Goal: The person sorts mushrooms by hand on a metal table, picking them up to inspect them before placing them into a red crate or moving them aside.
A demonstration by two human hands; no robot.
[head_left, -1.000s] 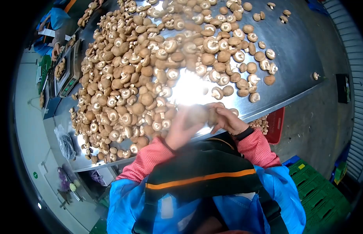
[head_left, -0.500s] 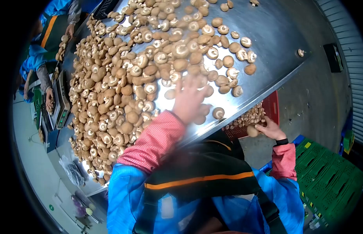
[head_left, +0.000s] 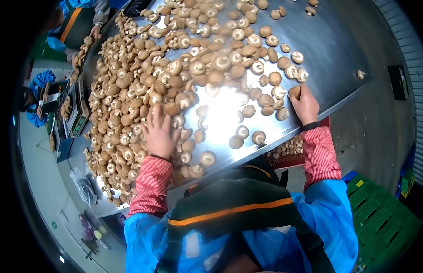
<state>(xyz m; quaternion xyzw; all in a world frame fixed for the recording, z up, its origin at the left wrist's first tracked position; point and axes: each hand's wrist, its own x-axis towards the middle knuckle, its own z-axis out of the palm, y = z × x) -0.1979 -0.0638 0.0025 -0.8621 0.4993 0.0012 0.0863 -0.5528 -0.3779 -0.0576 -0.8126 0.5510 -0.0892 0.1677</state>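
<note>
Brown-capped mushrooms (head_left: 125, 81) with pale stems lie heaped on the metal table (head_left: 332, 38). My left hand (head_left: 160, 134) rests on the right edge of the heap, palm down and fingers spread. Nothing shows gripped in it; what lies beneath the palm is hidden. Near the table's right edge, my right hand (head_left: 306, 107) is closed around a brown mushroom (head_left: 294, 93), partly covered by the fingers. Several loose mushrooms lie just left of that hand.
Below the table edge stands a red crate (head_left: 289, 161) holding small mushrooms or stems. Green crates (head_left: 380, 218) are stacked at the lower right. A clear plastic bag (head_left: 84, 186) lies at the table's left corner. Co-workers in blue sleeves (head_left: 41, 82) are at the far left.
My left hand has moved left from the middle of the table onto the heap. My right hand has risen from over the red crate to the table and taken hold of a mushroom there.
</note>
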